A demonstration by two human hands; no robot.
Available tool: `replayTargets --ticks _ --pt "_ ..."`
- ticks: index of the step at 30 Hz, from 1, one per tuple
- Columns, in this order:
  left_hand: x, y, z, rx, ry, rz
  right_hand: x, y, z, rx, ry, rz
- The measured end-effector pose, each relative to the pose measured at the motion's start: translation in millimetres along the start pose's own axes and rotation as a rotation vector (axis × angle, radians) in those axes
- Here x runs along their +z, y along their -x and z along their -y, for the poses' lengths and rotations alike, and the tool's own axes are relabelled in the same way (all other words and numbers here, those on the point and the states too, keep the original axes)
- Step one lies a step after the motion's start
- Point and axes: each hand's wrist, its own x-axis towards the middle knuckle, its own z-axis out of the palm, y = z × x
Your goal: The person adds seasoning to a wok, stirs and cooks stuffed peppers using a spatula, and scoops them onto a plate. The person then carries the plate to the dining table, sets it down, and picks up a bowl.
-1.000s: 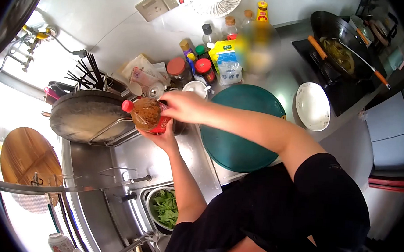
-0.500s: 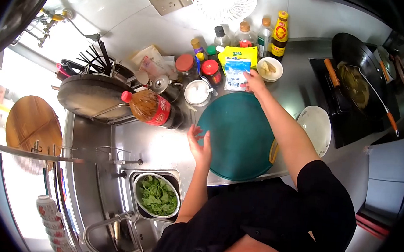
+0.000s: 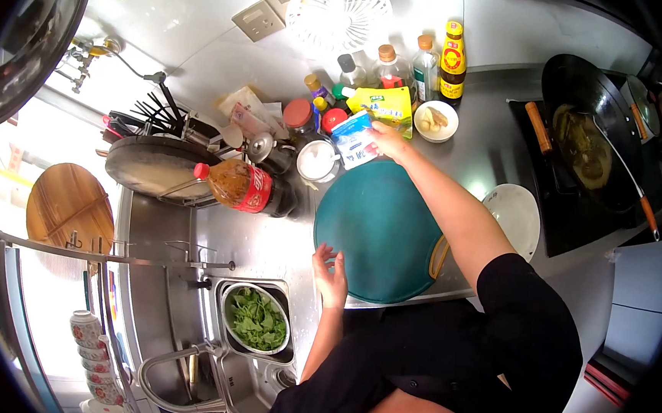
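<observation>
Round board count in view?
3. Green one flat on the counter; wooden one upright at far left of the view; thick, dark-rimmed one on edge, left of the cola bottle in the picture. Others could be hidden behind it.

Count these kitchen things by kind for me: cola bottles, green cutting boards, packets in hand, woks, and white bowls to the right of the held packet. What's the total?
Cola bottle: 1
Green cutting board: 1
Blue-and-white packet in the right hand: 1
Wok: 1
White bowls, small bowl and large bowl: 2
Total: 6
</observation>
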Motion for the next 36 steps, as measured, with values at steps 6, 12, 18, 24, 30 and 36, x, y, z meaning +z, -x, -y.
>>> replayTargets --ticks 6,12,18,24,30,36 --pt "6 -2 1 0.037 0.017 0.003 -12 37 6 -0.594 0.464 -0.457" --pt "9 -8 -2 0.032 0.004 0.069 -71 14 6 -0.632 0.493 -0.629" --pt "25 -12 -8 0.057 0.085 0.157 -56 46 24 -0.572 0.450 -0.610" --pt "45 -19 -36 0.146 0.190 0.231 -33 230 79 -0.632 0.477 -0.569" --pt "64 -49 -105 0.197 0.560 0.560 -37 336 70 -0.706 0.323 -0.109" --pt "67 -16 -110 -0.050 1.029 0.692 -64 387 60 -0.340 0.266 0.013"
